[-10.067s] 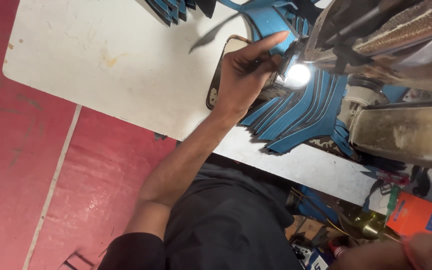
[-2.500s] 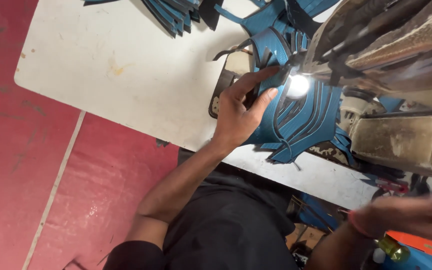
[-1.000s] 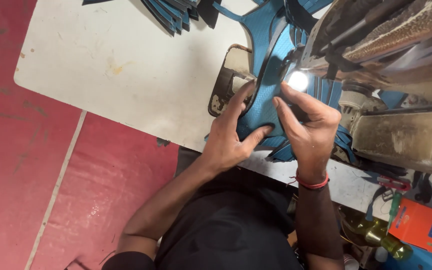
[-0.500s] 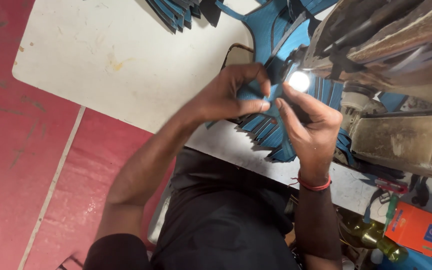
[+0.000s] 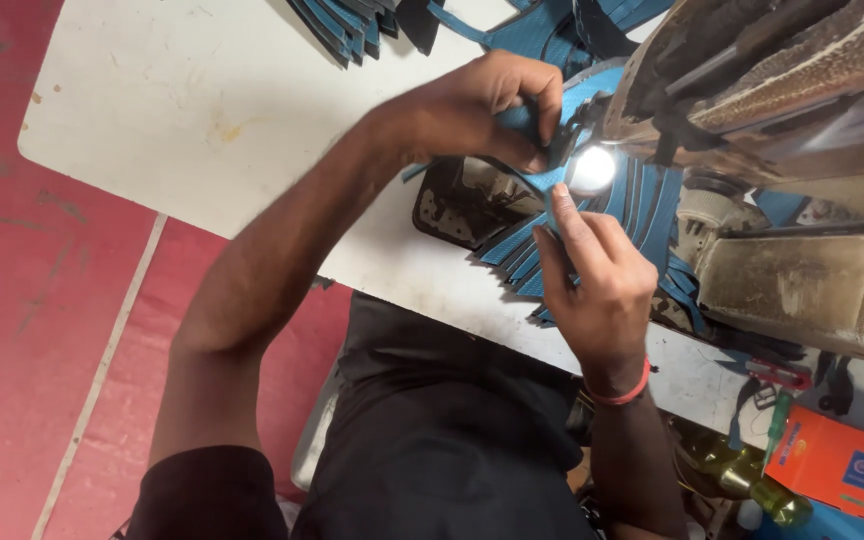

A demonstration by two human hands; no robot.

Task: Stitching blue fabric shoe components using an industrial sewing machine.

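Blue strap piece (image 5: 527, 118) pinched in left hand (image 5: 487, 105) at sewing machine (image 5: 752, 90) lamp (image 5: 592, 168). Right hand (image 5: 597, 280) open, fingers steadying blue stack (image 5: 642, 205). Edge best kept aligned, fingertips clear of needle.

left hand (image 5: 487, 105): arm stretched forward and across from lower left, forearm bare, dark sleeve at the upper arm. fingers curled, thumb and fingertips (image 5: 537, 100) pinched together on something small; knuckles up.

right hand (image 5: 597, 275): forearm rises from the bottom edge, red band on the wrist. back of hand toward the camera, fingers straight and held together, pointing up and left, tips just below the left hand. palm hidden; grip not discernible.
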